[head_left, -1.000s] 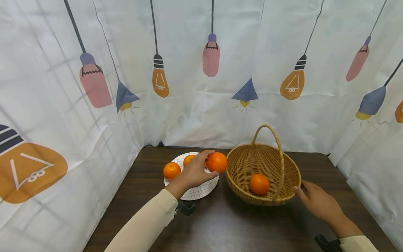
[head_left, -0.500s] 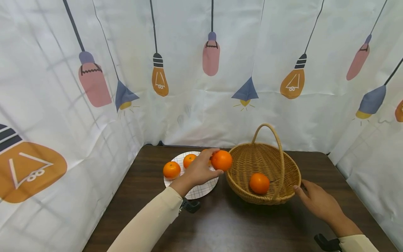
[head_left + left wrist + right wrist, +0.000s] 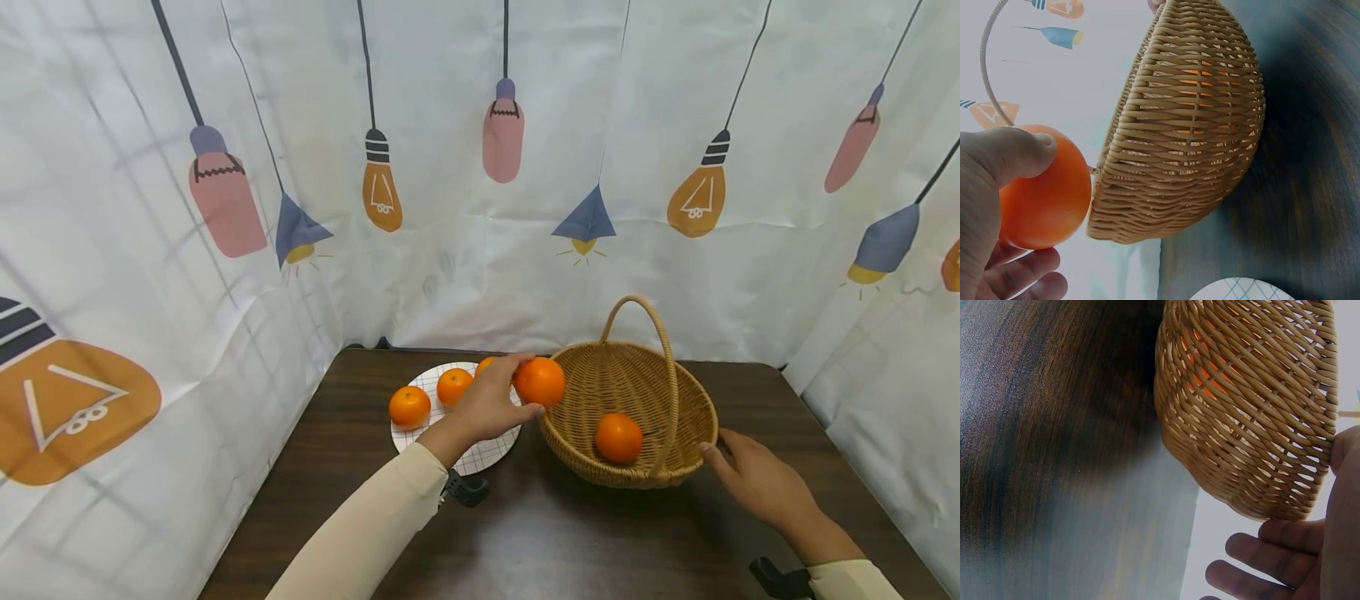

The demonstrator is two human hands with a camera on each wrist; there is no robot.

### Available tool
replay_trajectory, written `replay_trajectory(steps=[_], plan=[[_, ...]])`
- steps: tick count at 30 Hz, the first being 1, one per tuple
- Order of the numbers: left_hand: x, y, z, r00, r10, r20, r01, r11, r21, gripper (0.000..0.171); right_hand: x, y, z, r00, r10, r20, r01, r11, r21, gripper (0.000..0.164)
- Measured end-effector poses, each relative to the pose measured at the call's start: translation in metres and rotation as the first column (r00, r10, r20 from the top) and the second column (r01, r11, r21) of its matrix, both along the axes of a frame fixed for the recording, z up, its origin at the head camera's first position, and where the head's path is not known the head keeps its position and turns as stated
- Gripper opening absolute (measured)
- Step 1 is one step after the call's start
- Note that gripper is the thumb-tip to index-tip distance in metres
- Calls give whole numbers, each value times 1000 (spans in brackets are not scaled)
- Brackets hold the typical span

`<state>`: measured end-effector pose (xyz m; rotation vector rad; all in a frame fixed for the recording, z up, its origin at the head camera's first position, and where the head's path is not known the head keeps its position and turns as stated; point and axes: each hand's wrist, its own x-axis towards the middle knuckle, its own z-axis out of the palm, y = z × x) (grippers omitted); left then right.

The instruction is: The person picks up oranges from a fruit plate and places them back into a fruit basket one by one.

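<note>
My left hand [image 3: 491, 404] holds an orange [image 3: 540, 382] between thumb and fingers, beside the near-left rim of a wicker basket [image 3: 572, 446]. In the left wrist view the held orange [image 3: 1047, 190] is smooth and round, with the thumb across its top. Another orange [image 3: 618, 438] lies inside the basket and shows through the weave in both wrist views. My right hand [image 3: 761, 483] grips the basket's right rim, thumb at the edge and fingers against the outer wall [image 3: 1260, 425]. Behind my left hand, several oranges sit on a white checked plate [image 3: 491, 450], the back one partly hidden.
The basket's tall arched handle [image 3: 670, 375] rises over its right part. The dark wooden table [image 3: 540, 542] ends at a white curtain [image 3: 465, 283] printed with lamps, which hangs along the back and both sides.
My left hand has carried the orange a little to the right, from above the plate's edge to the basket's left rim. The right hand and basket have stayed put.
</note>
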<state>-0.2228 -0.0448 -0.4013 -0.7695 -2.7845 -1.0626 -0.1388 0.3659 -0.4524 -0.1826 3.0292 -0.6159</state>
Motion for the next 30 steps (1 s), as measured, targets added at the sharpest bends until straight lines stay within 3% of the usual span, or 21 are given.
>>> replay_trajectory(steps=[21, 30], plan=[[-4, 22, -4, 999, -27, 22, 27, 1000, 8, 83, -1, 0, -2, 1000, 17, -22, -17, 1000, -7, 72], [-4, 29, -9, 1000, -28, 3, 28, 999, -35, 84, -1, 1, -3, 1000, 11, -21, -12, 1000, -8, 71]])
